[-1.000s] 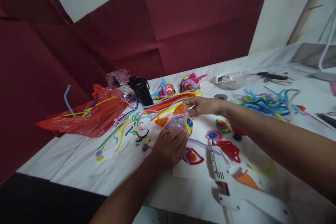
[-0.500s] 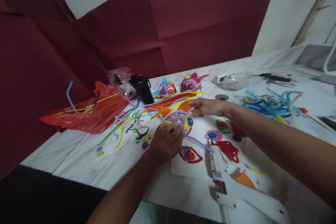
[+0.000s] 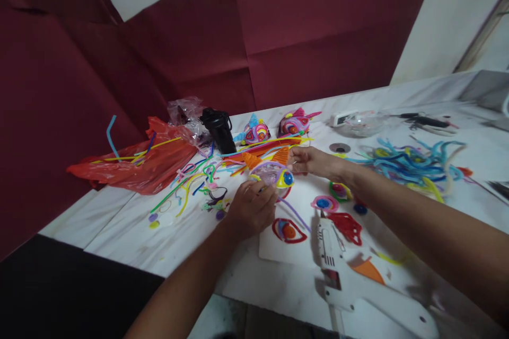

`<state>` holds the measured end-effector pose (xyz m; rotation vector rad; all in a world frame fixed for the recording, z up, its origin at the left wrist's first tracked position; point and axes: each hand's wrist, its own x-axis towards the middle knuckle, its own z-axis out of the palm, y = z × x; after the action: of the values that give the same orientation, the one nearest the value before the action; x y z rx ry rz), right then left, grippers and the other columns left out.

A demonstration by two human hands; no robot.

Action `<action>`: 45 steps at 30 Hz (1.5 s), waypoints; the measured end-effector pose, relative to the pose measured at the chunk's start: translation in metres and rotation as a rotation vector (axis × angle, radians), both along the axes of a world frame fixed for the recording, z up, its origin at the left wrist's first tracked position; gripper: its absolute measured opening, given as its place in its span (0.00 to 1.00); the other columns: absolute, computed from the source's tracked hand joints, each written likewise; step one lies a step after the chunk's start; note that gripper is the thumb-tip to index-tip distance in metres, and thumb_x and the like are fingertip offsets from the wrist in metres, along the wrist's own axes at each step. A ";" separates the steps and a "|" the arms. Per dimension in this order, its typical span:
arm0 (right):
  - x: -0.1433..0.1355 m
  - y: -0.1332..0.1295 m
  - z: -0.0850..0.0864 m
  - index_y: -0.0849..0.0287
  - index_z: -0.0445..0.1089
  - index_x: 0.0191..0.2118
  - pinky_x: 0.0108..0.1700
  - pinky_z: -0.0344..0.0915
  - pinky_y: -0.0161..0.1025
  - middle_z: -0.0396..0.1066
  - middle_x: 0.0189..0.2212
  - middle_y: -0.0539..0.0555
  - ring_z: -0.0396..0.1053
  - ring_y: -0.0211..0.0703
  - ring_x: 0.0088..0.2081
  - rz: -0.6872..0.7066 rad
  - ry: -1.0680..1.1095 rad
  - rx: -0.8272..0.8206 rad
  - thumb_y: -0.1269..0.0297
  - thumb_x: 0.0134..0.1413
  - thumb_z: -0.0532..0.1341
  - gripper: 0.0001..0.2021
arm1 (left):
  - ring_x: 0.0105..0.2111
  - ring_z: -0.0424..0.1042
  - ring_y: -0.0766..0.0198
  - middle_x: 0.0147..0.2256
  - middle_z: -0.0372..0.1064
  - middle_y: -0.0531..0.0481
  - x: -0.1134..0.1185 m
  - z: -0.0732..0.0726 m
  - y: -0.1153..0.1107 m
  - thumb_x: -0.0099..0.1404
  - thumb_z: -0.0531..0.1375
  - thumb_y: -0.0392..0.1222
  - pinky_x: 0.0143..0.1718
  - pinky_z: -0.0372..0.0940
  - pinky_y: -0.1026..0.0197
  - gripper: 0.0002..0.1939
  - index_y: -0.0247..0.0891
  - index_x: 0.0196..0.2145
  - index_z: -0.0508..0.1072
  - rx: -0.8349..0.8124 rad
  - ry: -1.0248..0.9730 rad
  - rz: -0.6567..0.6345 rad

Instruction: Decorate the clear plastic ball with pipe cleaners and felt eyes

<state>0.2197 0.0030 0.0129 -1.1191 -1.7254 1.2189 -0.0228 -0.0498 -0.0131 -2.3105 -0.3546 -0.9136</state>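
A clear plastic fish craft (image 3: 270,174) with orange fins, purple pipe-cleaner edging and a yellow-and-blue eye is between my hands. My left hand (image 3: 254,209) is closed around its near side. The fingers of my right hand (image 3: 305,161) pinch at its right end, beside an orange fin (image 3: 281,155); the fingertips are partly hidden. From the underside of the fish a purple pipe cleaner (image 3: 295,213) trails toward a white glue gun (image 3: 358,286). On a white sheet below lies a red-edged eye piece (image 3: 289,231), with a pink-and-blue eye piece (image 3: 324,203) to its right.
Two finished-looking fish crafts (image 3: 294,123) stand at the back beside a black bottle (image 3: 218,130). An orange-red plastic bag (image 3: 139,167) and loose pipe cleaners (image 3: 185,190) lie left. To the right are a blue pipe-cleaner pile (image 3: 409,161) and a clear plastic piece (image 3: 361,124).
The view has shifted slightly, so most things sit a little farther right. Both hands stay on the fish craft, and the purple pipe cleaner's free end has swung left, away from the glue gun.
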 end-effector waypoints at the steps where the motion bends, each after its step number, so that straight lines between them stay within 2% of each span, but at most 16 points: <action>1: -0.002 -0.001 -0.002 0.53 0.61 0.28 0.28 0.57 0.38 0.62 0.22 0.44 0.58 0.35 0.24 -0.035 0.012 0.012 0.52 0.36 0.70 0.19 | 0.47 0.72 0.56 0.43 0.78 0.44 0.000 0.000 0.000 0.65 0.59 0.36 0.51 0.67 0.50 0.16 0.32 0.50 0.72 -0.002 -0.002 0.006; 6: -0.011 -0.016 -0.008 0.54 0.65 0.31 0.34 0.64 0.40 0.67 0.27 0.48 0.64 0.39 0.30 -0.171 0.031 0.053 0.51 0.44 0.65 0.14 | 0.49 0.72 0.57 0.44 0.77 0.45 -0.002 -0.002 0.000 0.65 0.58 0.35 0.53 0.66 0.51 0.15 0.35 0.50 0.73 -0.045 -0.005 0.024; 9: -0.016 -0.025 -0.010 0.54 0.66 0.32 0.37 0.65 0.42 0.69 0.29 0.49 0.66 0.42 0.32 -0.221 -0.002 0.047 0.48 0.45 0.64 0.15 | 0.50 0.72 0.55 0.45 0.77 0.43 -0.003 -0.004 0.001 0.65 0.58 0.35 0.53 0.66 0.50 0.15 0.33 0.50 0.73 -0.041 0.011 0.001; 16: -0.025 -0.031 -0.015 0.52 0.62 0.34 0.40 0.65 0.44 0.68 0.30 0.47 0.67 0.44 0.34 -0.284 -0.073 0.078 0.46 0.34 0.71 0.24 | 0.52 0.70 0.55 0.45 0.76 0.42 -0.003 -0.007 0.001 0.64 0.58 0.35 0.54 0.66 0.49 0.17 0.33 0.51 0.71 -0.069 0.002 -0.019; 18: -0.026 -0.032 -0.015 0.52 0.62 0.34 0.40 0.65 0.44 0.68 0.31 0.48 0.67 0.45 0.35 -0.286 -0.078 0.088 0.45 0.34 0.70 0.24 | 0.51 0.70 0.55 0.45 0.75 0.41 -0.002 -0.008 0.001 0.63 0.59 0.35 0.53 0.66 0.50 0.17 0.33 0.50 0.72 -0.082 -0.042 -0.026; 23: -0.027 -0.034 -0.011 0.52 0.62 0.33 0.40 0.65 0.44 0.68 0.31 0.48 0.67 0.45 0.35 -0.278 -0.088 0.077 0.45 0.34 0.70 0.24 | 0.49 0.71 0.57 0.44 0.74 0.45 0.003 -0.011 -0.001 0.64 0.59 0.37 0.50 0.69 0.50 0.11 0.42 0.46 0.73 -0.213 -0.236 -0.006; 27: -0.028 -0.034 -0.009 0.52 0.62 0.33 0.40 0.64 0.44 0.68 0.31 0.49 0.67 0.46 0.36 -0.277 -0.087 0.076 0.44 0.33 0.70 0.25 | 0.48 0.72 0.56 0.44 0.72 0.45 0.012 -0.012 -0.003 0.63 0.63 0.42 0.50 0.70 0.49 0.07 0.41 0.40 0.73 -0.256 -0.377 -0.002; 35: -0.030 -0.031 -0.013 0.52 0.64 0.34 0.40 0.65 0.44 0.68 0.33 0.49 0.68 0.45 0.36 -0.298 -0.102 0.087 0.45 0.33 0.71 0.25 | 0.46 0.69 0.53 0.42 0.66 0.45 0.027 -0.014 -0.010 0.56 0.68 0.50 0.49 0.69 0.47 0.19 0.40 0.39 0.67 -0.367 -0.465 0.134; 42: -0.029 -0.030 -0.017 0.51 0.63 0.34 0.37 0.66 0.43 0.70 0.31 0.48 0.68 0.45 0.34 -0.296 -0.080 0.086 0.46 0.33 0.72 0.24 | 0.49 0.67 0.46 0.46 0.63 0.39 0.034 -0.011 -0.021 0.51 0.70 0.40 0.52 0.68 0.41 0.29 0.41 0.45 0.59 -0.429 -0.522 0.193; 45: -0.028 -0.029 -0.018 0.51 0.63 0.33 0.35 0.66 0.43 0.71 0.30 0.49 0.69 0.46 0.34 -0.290 -0.071 0.092 0.47 0.34 0.72 0.23 | 0.51 0.67 0.45 0.47 0.62 0.38 0.033 -0.011 -0.024 0.51 0.69 0.42 0.52 0.68 0.40 0.29 0.41 0.45 0.58 -0.451 -0.536 0.187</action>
<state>0.1914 -0.0263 -0.0056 -1.3168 -1.5872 0.9227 0.0098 -0.0736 -0.0239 -2.3251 -1.0788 -1.4680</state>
